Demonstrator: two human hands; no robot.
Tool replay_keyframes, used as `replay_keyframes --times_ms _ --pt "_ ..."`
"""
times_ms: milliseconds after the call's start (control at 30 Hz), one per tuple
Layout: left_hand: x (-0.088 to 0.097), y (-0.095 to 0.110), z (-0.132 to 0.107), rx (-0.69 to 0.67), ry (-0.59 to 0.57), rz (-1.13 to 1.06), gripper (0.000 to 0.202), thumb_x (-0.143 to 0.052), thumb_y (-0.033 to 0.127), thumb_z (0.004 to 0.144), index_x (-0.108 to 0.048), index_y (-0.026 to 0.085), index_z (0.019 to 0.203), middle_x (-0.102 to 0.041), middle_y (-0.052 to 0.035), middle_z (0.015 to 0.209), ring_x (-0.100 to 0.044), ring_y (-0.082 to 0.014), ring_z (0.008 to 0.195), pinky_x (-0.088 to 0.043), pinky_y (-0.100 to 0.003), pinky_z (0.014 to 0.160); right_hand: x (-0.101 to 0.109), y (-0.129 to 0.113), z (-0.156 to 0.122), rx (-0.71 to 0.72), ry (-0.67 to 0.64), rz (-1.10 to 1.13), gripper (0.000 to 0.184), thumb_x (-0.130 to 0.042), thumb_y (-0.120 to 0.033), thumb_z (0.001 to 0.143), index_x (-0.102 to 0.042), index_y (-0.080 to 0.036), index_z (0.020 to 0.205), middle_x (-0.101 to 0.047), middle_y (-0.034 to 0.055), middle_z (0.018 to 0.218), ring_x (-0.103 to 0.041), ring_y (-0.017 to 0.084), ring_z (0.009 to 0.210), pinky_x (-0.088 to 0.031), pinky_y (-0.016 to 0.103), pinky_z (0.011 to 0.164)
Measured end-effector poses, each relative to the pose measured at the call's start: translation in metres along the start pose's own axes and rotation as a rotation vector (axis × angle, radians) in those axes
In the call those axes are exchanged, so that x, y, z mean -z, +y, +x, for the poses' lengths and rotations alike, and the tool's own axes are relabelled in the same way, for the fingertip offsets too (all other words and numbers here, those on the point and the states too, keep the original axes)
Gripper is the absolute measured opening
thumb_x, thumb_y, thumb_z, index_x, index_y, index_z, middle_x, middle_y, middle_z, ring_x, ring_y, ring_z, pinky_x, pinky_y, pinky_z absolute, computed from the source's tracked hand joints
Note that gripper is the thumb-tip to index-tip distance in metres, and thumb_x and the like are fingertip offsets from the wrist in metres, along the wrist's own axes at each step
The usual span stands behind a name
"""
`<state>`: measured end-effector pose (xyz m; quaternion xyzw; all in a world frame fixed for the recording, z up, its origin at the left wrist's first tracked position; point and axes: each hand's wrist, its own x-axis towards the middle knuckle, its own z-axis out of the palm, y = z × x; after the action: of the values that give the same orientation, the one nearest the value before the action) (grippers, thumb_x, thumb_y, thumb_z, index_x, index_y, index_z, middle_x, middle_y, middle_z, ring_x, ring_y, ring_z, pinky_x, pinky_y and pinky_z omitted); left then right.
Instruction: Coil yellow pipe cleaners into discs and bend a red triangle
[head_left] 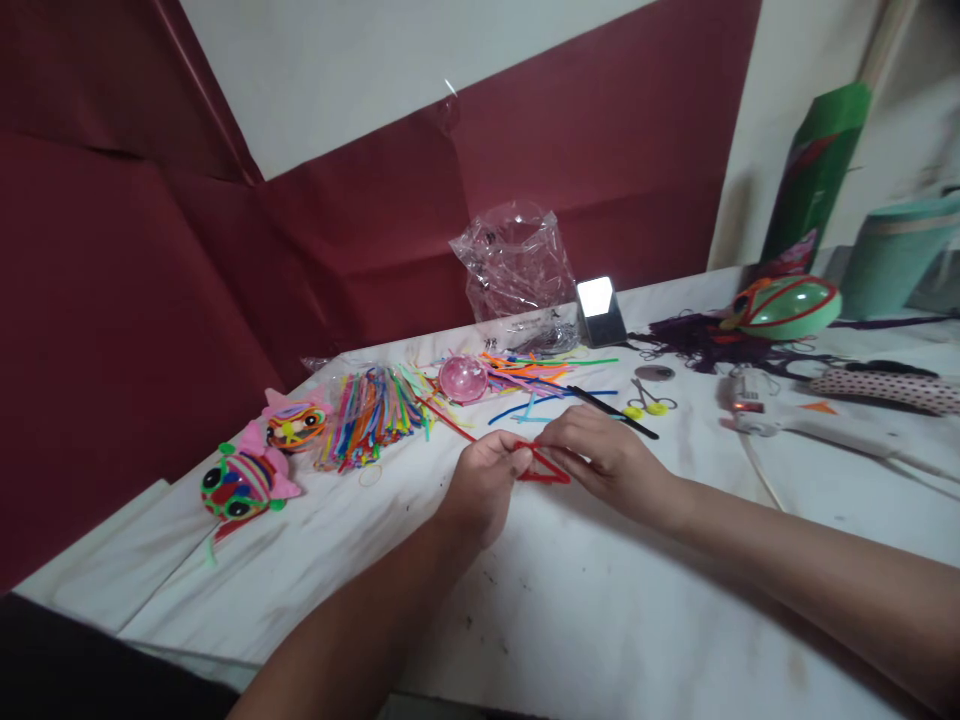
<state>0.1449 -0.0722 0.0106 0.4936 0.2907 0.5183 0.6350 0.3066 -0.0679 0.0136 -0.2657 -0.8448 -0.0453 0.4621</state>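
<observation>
Both hands meet over the middle of the white table, closed on one red pipe cleaner. It is bent into a small triangle, and a straight length of it runs up and left past my left hand. My left thumb and fingers pinch it on the left side. The fingertips of my right hand hold the upper corner close to the left thumb. Just beyond the hands lie a pink shiny half-ball and loose coloured pipe cleaners.
A bag of pipe cleaners and two colourful fish-like crafts lie left. Behind stand a clear plastic bag and a phone. Right are small scissors, a glue gun, a green balloon-like craft and a teal bin.
</observation>
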Motion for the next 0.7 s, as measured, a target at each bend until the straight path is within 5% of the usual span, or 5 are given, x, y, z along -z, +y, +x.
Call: replay_keyframes --times_ms 300,700 --pt "-0.0024 0.001 0.0021 -0.086 0.128 0.013 0.018 -0.069 0.019 0.059 -0.058 0.013 0.071 -0.055 0.0027 0.057 -0.048 -0.0074 0.055 -0.039 -0.022 0.06 -0.0061 -0.008 -0.0021 -0.207 0.002 0.215 0.021 -0.044 -0.015 0.081 -0.062 -0.019 0.089 -0.064 0.0072 0.078 -0.058 0.017 0.073 -0.047 0.028 0.064" --pt "0.0018 -0.0026 0.0022 -0.106 0.126 0.047 0.008 -0.065 0.016 0.063 -0.059 0.013 0.069 -0.059 0.0021 0.06 -0.051 -0.0071 0.057 -0.04 -0.021 0.062 -0.0083 -0.0104 -0.0009 -0.285 -0.029 0.305 0.02 -0.046 -0.016 0.08 -0.066 -0.02 0.083 -0.065 0.0049 0.075 -0.06 0.015 0.069 -0.047 0.025 0.063"
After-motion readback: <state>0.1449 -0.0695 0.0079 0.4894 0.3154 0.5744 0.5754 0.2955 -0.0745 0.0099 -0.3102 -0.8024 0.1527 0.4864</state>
